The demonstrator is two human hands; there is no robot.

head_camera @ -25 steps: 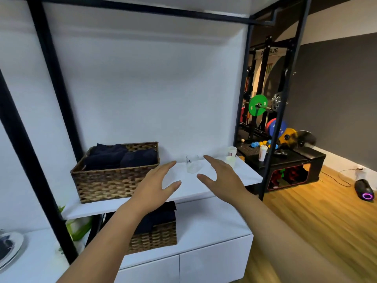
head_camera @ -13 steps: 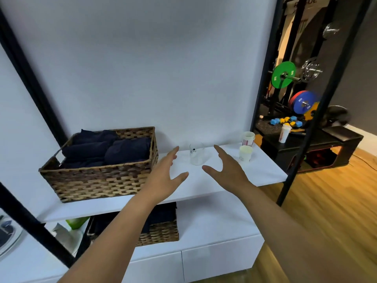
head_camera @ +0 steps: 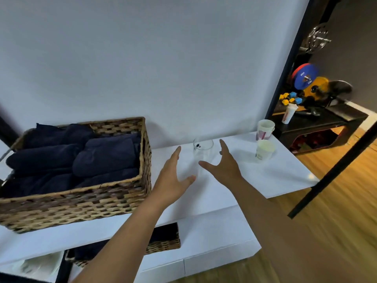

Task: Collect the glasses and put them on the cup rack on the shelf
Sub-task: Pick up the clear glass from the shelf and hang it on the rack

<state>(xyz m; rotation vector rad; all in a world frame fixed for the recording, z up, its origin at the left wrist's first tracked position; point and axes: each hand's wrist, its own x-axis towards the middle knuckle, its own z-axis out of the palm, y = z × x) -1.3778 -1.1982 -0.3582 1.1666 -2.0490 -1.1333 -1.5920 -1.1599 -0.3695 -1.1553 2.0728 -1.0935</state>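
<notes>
A clear glass (head_camera: 203,149) with small dark marks near its rim stands upright on the white shelf (head_camera: 275,176), close to the back wall. My left hand (head_camera: 173,176) is spread open just left of the glass and nearer to me, holding nothing. My right hand (head_camera: 223,164) is open on the glass's right side, fingers stretched toward it, not touching. The glass shows between the two hands. No cup rack is in view.
A wicker basket (head_camera: 81,201) of dark blue towels fills the shelf's left part. Two pale paper cups (head_camera: 264,129) (head_camera: 264,150) stand at the shelf's right end. A black frame post (head_camera: 334,170) crosses at right. A second basket (head_camera: 163,242) sits below.
The view has come closer and tilted down onto the shelf. Both hands have advanced toward the glass and now flank it.
</notes>
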